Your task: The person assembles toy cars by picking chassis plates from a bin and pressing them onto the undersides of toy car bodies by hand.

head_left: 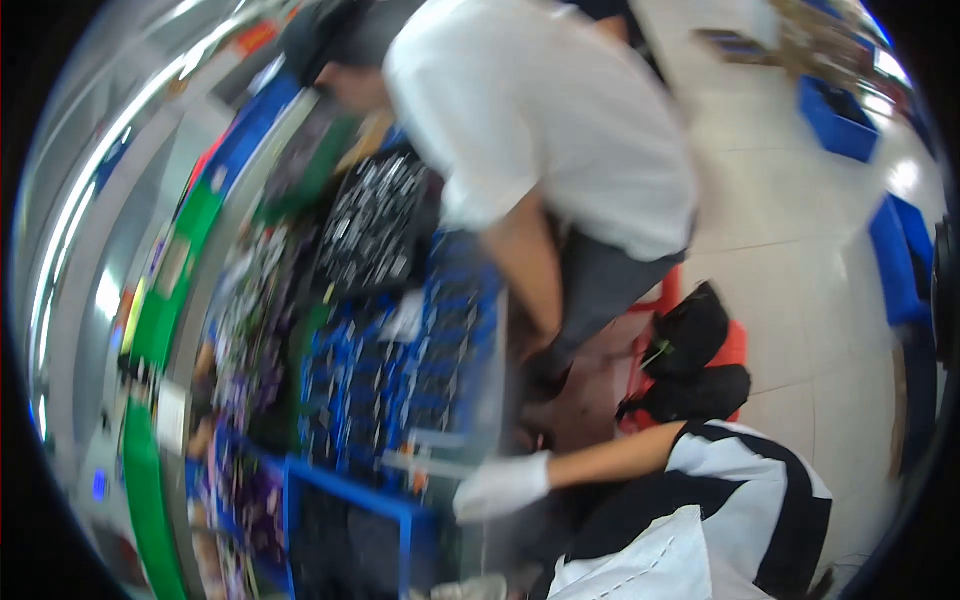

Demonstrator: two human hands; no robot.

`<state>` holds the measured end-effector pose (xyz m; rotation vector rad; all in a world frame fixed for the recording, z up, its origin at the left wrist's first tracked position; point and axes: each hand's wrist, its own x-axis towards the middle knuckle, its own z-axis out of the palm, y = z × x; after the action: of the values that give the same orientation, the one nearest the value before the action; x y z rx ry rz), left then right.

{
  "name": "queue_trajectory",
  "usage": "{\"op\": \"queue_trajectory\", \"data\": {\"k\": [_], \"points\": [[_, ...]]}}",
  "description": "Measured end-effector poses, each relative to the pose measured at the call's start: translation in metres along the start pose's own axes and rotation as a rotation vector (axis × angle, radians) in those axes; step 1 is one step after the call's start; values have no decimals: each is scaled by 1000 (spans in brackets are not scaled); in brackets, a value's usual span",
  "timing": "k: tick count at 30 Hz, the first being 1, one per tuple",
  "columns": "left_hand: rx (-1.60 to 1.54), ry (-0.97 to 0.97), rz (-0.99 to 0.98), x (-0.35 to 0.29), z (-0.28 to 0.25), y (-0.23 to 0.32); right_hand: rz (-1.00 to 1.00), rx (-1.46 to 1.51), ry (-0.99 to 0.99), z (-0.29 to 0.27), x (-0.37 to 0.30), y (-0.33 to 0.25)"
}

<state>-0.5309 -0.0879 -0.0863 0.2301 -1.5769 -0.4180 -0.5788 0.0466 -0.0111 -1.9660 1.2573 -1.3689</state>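
Observation:
My right hand [502, 489], in a white glove, reaches left over the near edge of the workbench. Its fingers look curled together beside a pale, see-through strip [428, 464]; blur hides whether they grip it. Just left of the hand stands a blue-rimmed bin [350, 483] with dark contents. Only a small blurred part of my left hand [472, 588], also gloved, shows at the lower edge, its fingers not readable. Beyond lie blue trays [400, 365] with rows of dark parts, and a black tray [372, 225] full of small shiny pieces.
A co-worker in a white shirt [560, 120] leans over the bench ahead. Black bags [695, 350] rest on a red stool [735, 345] to the right. Blue crates [838, 118] stand on the tiled floor. Green panels [150, 490] and mixed small parts line the left.

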Motion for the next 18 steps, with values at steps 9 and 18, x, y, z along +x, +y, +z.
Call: {"op": "queue_trajectory", "data": {"k": [9, 18], "points": [[762, 86, -14, 13, -195, 129, 429, 91, 524, -46, -50, -5], [765, 124, -145, 28, -194, 173, 480, -175, 584, -44, -8, -35]]}}
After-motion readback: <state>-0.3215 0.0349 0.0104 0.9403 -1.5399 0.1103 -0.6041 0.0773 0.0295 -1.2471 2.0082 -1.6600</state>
